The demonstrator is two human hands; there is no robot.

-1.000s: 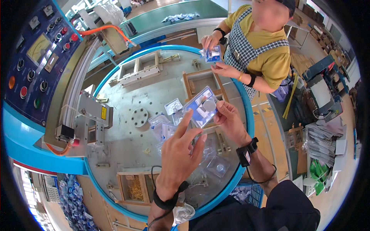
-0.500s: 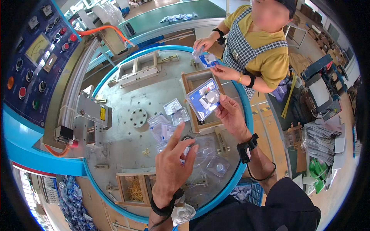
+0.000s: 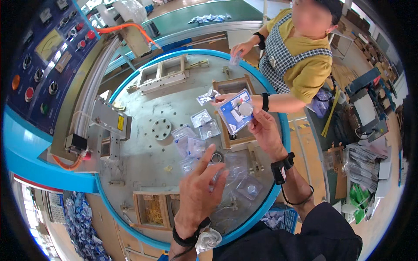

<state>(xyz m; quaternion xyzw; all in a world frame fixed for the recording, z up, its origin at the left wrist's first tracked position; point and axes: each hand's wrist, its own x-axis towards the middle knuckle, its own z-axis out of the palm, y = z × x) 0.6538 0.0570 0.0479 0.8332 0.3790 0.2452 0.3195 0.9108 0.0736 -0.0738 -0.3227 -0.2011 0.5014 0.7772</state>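
Observation:
My right hand is closed on the edge of a clear blister pack. The pack has a blue and white card and a round silver piece in its bubble, and is raised above the table. My left hand hovers over loose clear plastic shells, with index finger and thumb spread apart. Just beyond those fingers lies a dark-rimmed metal ring. More clear shells are piled to its left, and two clear trays lie farther off.
A round table with a blue rim carries wooden-framed moulds. Across it, a co-worker's arm reaches behind my pack toward a small blue-and-white pack; their other hand holds clear plastic. A control panel stands left.
The co-worker's hands have parted: one has come down to the table with a blue-and-white pack, the other keeps clear plastic. My left hand sits slightly farther from the ring. My right still holds the pack.

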